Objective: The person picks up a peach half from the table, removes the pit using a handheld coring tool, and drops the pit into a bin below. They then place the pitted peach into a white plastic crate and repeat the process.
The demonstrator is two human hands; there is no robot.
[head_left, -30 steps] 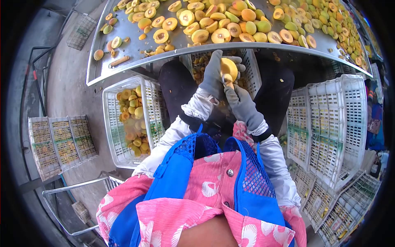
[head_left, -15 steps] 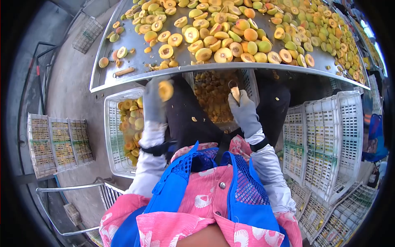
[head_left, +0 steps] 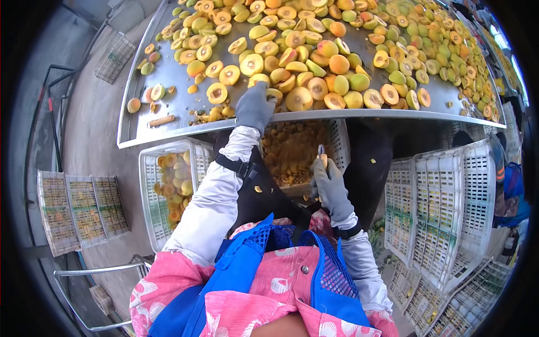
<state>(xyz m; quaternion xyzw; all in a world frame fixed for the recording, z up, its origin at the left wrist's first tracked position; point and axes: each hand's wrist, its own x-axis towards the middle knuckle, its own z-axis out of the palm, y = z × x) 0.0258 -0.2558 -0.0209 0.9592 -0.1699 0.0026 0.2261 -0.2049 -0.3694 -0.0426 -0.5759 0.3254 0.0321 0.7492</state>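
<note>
The left hand [head_left: 255, 109], in a grey glove, reaches over the near edge of the tabletop [head_left: 314, 115], its fingers at a fruit half [head_left: 259, 80] at the front of the pile; the back of the glove hides the grip, so I cannot tell whether the fingers are closed on it. The right hand [head_left: 331, 186], also gloved in grey, is lower and nearer the body, closed around the wooden handle of a small tool [head_left: 323, 159], with its metal tip pointing up and away from the person. White sleeves [head_left: 205, 216] cover both forearms, with a dark band near each wrist.

Around and beyond the left hand, yellow and green fruit halves [head_left: 298, 99] spread across the metal tabletop, many cut side up, heaped more thickly toward the right. Near the left corner, a wooden handle [head_left: 161, 121] lies apart from the heap, with a few pieces of fruit beyond it.

Below the tabletop, between the person's legs, a crate [head_left: 340, 143] holds orange-brown scraps. To the left of the legs, a white crate [head_left: 203, 164] contains more fruit pieces. Large pale crates [head_left: 438, 208] stand on the right, and another crate [head_left: 84, 210] sits on the floor at far left
</note>
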